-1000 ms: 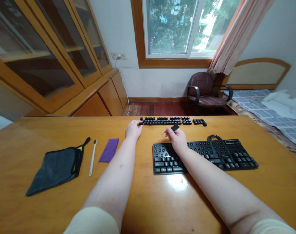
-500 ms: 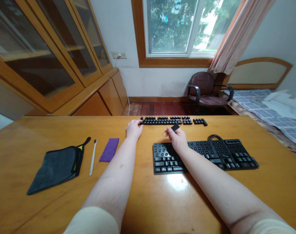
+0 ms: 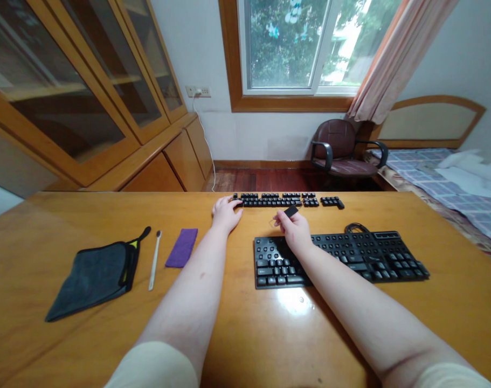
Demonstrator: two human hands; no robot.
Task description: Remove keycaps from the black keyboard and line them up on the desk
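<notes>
On the desk (image 3: pixel 245 345), left hand (image 3: pixel 226 216) loosely touches keycaps (image 3: pixel 271 202), right hand (image 3: pixel 296 230) grips black tool (image 3: pixel 291 211).

A home bedroom; bed (image 3: pixel 467 207), curtain (image 3: pixel 405 62), wooden cabinet (image 3: pixel 119 112).

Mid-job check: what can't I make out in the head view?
All in the head view:
Black plastic keyboard: some keys hidden by the right forearm.
Loose black keycaps: any legends too small.
Left hand: its fingers hide whether it grips a keycap.
Flat black tool with thin wires: partly covered by the right hand.
Blue-checked bed: cut off by right edge.
</notes>
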